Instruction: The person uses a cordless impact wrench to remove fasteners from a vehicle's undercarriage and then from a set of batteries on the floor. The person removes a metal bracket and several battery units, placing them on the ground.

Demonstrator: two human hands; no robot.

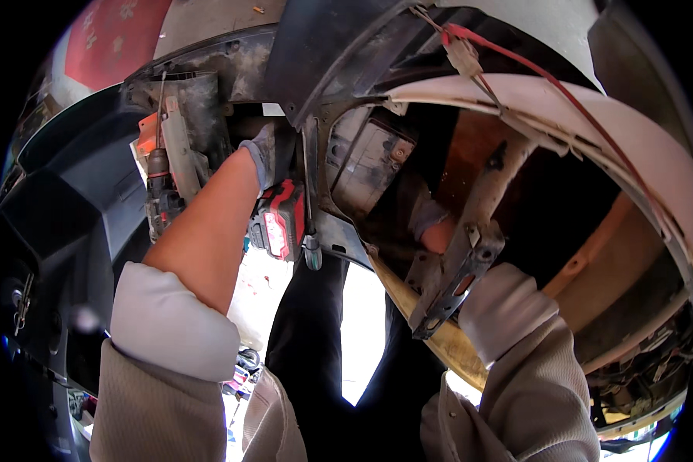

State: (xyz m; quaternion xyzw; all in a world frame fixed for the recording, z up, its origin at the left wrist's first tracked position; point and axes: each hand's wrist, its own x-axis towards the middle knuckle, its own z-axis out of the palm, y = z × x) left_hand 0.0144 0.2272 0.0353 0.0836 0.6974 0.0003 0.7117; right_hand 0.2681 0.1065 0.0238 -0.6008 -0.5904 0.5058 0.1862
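Note:
My left hand (263, 158), in a grey glove, reaches into a dark gap between body panels of a vehicle. Its fingers are hidden there. Just below that wrist is a red and black battery pack (279, 221); whether my hand touches the tool it belongs to, I cannot tell. My right hand (423, 212), also gloved, is deep inside a large round-edged opening, behind a metal bracket (462, 281). Its fingers fade into shadow near a grey box-shaped part (367, 163). A screwdriver (312, 250) with a dark and green handle hangs point up beside the battery pack.
Left of my forearm stands a dark power tool (160, 185) with a long thin shaft, beside an orange piece (147, 132). A red cable (550, 77) with a pale connector (463, 58) runs over the opening's rim. A dark plastic bumper (61, 185) lies at far left.

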